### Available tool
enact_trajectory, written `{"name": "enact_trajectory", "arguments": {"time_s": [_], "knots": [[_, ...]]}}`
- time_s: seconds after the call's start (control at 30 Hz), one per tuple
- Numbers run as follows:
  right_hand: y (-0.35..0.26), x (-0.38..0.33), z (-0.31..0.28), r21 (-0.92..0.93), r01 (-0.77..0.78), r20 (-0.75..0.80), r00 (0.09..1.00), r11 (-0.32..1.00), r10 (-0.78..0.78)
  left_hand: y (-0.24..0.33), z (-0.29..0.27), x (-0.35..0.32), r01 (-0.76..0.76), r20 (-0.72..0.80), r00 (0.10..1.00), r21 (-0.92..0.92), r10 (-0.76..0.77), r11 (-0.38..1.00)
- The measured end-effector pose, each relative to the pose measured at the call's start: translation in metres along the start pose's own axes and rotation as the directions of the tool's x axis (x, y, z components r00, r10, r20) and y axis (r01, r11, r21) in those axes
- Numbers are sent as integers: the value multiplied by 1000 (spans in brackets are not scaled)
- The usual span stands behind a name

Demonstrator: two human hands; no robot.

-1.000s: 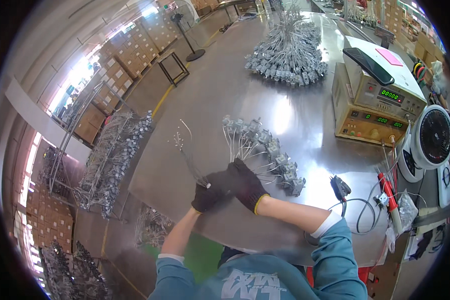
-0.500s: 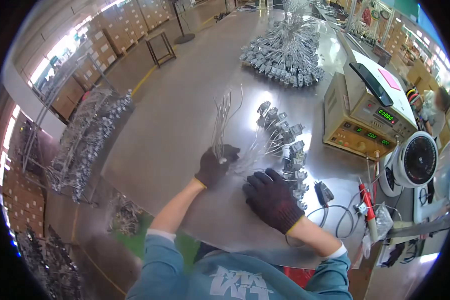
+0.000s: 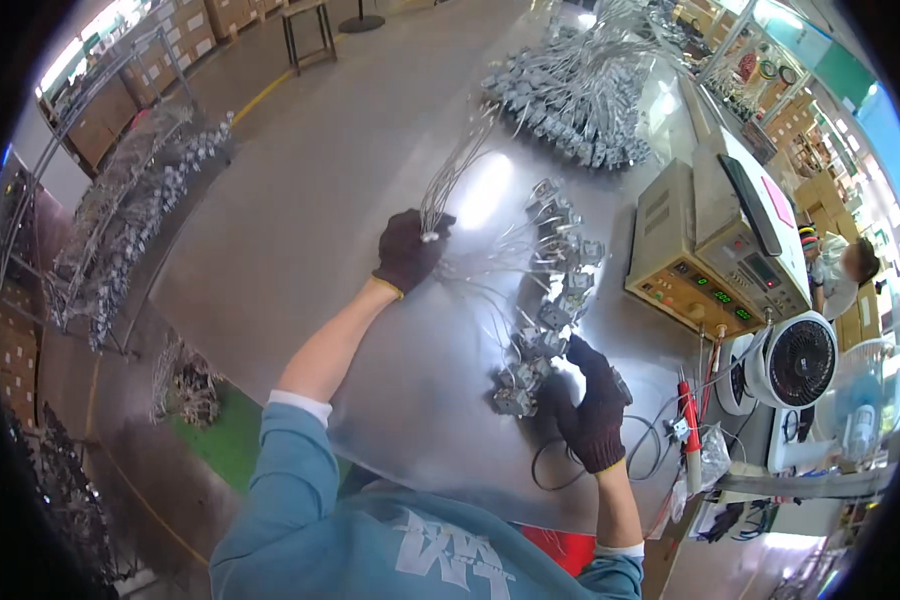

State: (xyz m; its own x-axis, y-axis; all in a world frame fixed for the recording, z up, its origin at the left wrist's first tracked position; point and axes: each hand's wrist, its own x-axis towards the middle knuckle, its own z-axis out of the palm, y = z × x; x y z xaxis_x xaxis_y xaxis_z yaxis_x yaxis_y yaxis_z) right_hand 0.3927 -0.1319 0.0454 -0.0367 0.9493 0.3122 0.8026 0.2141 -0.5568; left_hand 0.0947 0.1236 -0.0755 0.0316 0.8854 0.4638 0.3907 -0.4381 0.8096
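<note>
Here we are at the metal table (image 3: 300,215), and the two hands are working well apart. The left hand (image 3: 410,248), in a dark knitted glove with a yellow edge, is closed firmly on a wire bundle (image 3: 454,175), the strands fanning up and away over the tabletop while small white tips poke out at the near side of the fist. Just to its right, more thin wires run across to a curved row of metal parts (image 3: 563,250), small grey box-like pieces lying close together on the table, bowed out toward the right. And look at the near end of that row: the right hand (image 3: 592,415), gloved to match, sits there with thumb and fingers spread, cupped beside the last pieces; whether it actually touches them, I cannot tell. Beyond the row stands a big heap of wired parts (image 3: 575,105), wires bunched up at its middle. Over on the right, two stacked instruments (image 3: 685,265) show green digits on the lower one, with a phone (image 3: 748,200) and a pink sheet (image 3: 778,203) on top. Nearer, a white fan (image 3: 802,358) faces the table, and a red-handled probe (image 3: 689,420) lies beside a crumpled plastic bag (image 3: 711,457). Off left, a rack (image 3: 135,215) bristles with more wired pieces.
</note>
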Motion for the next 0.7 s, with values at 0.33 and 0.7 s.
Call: {"name": "enact_trajectory", "arguments": {"time_s": [0.33, 0.7], "knots": [[-20, 17, 19, 66, -44, 120, 992, 997, 36, -3, -3, 11, 79, 88, 992, 71, -85, 994], [-47, 9, 36, 50, 58, 331, 941, 997, -71, -11, -11, 8, -101, 164, 982, 33, 94, 994]]}}
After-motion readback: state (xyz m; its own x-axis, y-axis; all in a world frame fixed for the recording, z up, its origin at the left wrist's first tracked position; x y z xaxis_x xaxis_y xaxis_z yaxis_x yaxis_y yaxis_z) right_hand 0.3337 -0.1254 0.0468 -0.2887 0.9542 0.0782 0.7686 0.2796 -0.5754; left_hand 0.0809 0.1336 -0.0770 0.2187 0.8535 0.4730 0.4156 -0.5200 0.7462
